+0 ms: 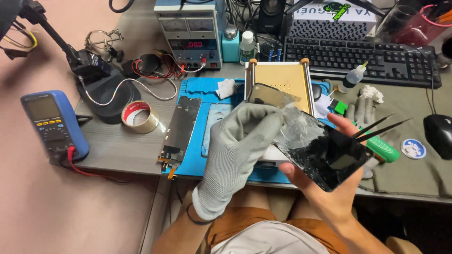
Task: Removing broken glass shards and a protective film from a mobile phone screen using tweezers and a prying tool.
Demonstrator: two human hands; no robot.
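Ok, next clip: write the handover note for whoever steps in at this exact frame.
Left hand, in a grey glove, grips the upper end of the cracked phone screen.
Right hand, bare, supports the screen from below and also holds black tweezers.
Done: glass near the top looks shattered and partly lifted.
Left: the dark lower part is still in one piece.
A separate display panel lies on the blue mat.
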